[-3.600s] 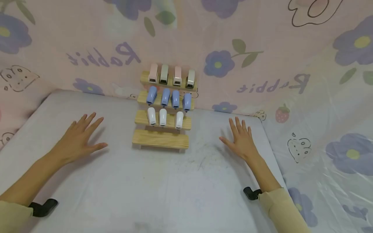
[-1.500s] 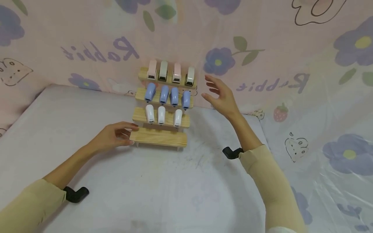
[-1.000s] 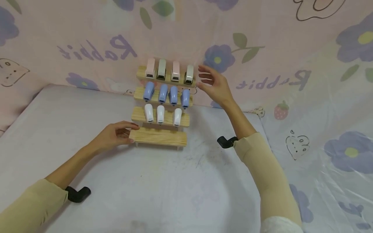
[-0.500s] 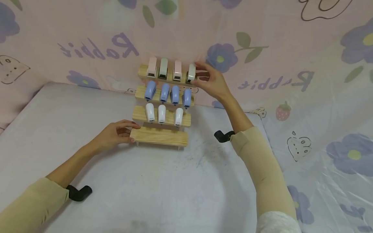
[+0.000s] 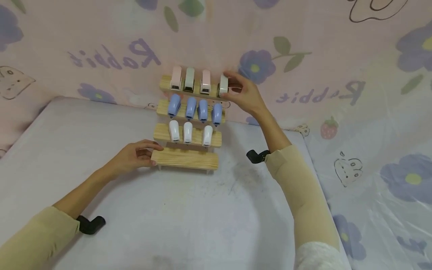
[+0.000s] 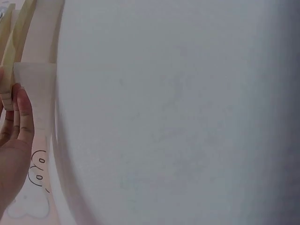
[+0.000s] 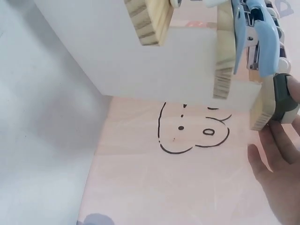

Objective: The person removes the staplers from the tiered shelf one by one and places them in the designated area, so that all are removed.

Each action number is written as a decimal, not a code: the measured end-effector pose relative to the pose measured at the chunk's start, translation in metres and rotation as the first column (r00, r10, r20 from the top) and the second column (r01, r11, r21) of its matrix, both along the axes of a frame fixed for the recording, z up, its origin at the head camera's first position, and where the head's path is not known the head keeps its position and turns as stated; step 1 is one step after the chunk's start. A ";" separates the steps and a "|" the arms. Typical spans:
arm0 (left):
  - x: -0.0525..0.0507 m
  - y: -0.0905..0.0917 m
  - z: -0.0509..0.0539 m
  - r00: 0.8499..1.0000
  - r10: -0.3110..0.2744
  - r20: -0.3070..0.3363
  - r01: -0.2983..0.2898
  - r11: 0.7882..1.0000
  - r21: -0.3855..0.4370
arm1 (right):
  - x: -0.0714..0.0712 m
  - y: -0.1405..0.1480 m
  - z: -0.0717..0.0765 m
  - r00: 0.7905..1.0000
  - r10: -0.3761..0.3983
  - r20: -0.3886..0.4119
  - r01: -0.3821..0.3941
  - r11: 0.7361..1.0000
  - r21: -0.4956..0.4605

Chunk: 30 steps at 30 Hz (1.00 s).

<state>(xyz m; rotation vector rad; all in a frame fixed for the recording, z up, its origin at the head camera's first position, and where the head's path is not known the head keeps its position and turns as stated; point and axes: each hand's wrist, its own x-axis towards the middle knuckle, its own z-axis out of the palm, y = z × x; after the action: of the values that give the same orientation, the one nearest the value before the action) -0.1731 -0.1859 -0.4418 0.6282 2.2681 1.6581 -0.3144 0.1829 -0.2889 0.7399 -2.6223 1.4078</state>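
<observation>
A tiered wooden rack holds small staplers in rows. On the top tier, my right hand pinches the rightmost pale green stapler between thumb and fingers. The right wrist view shows that stapler's dark base at the tier's end, with the hand around it. My left hand grips the left end of the lowest tier; in the left wrist view its fingers lie against the wood. Further along the top tier stand pink staplers and another green one.
Blue staplers fill the second tier and three white staplers stand on the third. The lowest tier is bare. A patterned curtain hangs behind the rack, above the white table surface.
Both hands have come in from the table's sides, the left onto the lowest tier, the right up to the top. The right hand has taken hold of the rightmost green stapler, which has turned slightly.
</observation>
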 end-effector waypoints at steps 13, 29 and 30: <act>-0.001 0.000 0.003 0.999 0.023 0.030 -0.021 0.999 -0.041 | 0.009 0.022 -0.002 0.998 -0.014 0.059 0.018 0.998 -0.059; 0.000 0.005 0.004 0.995 0.037 0.096 -0.035 0.999 -0.013 | 0.024 0.046 -0.011 0.994 -0.010 0.112 0.021 0.995 -0.096; -0.001 0.005 0.003 0.995 0.034 0.097 -0.033 0.999 -0.011 | 0.027 0.047 -0.010 0.993 -0.014 0.115 0.024 0.996 -0.087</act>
<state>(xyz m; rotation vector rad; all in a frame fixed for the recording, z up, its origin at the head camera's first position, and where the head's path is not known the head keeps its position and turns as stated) -0.1736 -0.1810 -0.4385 0.4991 2.2278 1.6547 -0.2870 0.2294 -0.2989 0.6403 -2.6225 1.5945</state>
